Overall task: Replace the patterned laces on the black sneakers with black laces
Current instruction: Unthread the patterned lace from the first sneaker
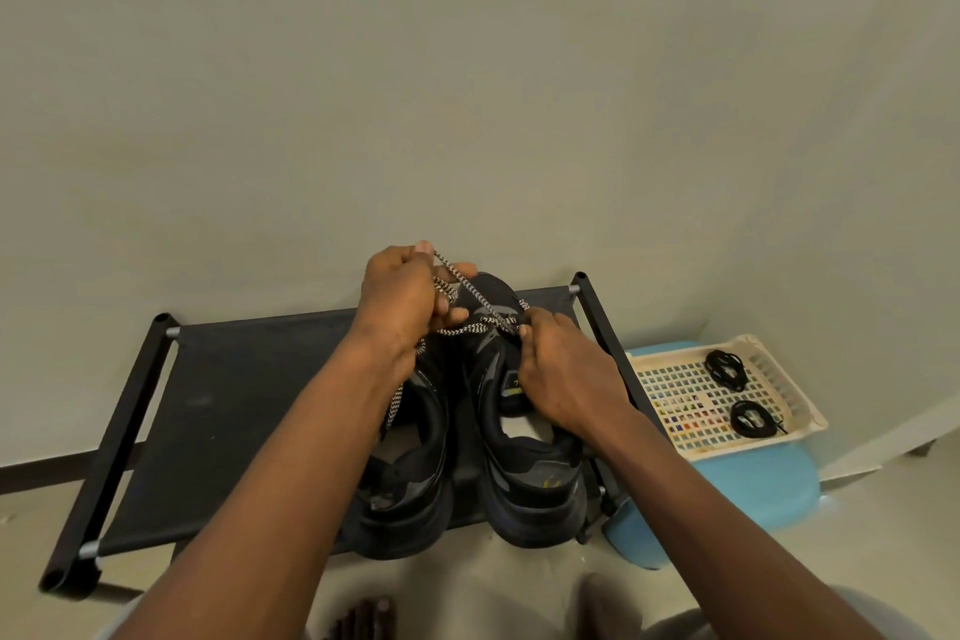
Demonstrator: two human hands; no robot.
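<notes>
Two black sneakers (530, 483) stand side by side on a rack (234, 405), their patterned laces (470, 288) loosened and lifted, with two coiled black laces (724, 369) in a basket (675, 390) beside it.

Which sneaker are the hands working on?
The sneaker nearer the basket: the right hand pinches the patterned lace at its eyelets, the left hand holds it taut.

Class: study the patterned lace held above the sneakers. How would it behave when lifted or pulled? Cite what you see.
Probably floppy: the patterned lace runs straight only where the left hand pulls it taut, while a loose length droops below that hand. Likely light: a mere pinch holds it up.
</notes>
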